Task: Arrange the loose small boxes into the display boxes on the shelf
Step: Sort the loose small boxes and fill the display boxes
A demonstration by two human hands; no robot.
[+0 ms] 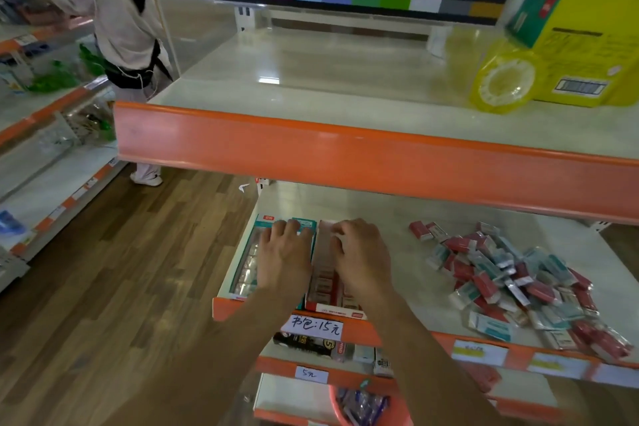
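Reaching under the orange-lipped upper shelf [345,156], both hands worked on the pale lower shelf [408,273]. The left hand [285,256] lay flat, fingers spread, on the teal display box [247,263] at the shelf's left edge. The right hand [359,259] curled its fingers into the red display box [323,282] beside it; what they held I could not tell. Loose small boxes [511,280], glossy red and teal, lay heaped well to the right, bare shelf between.
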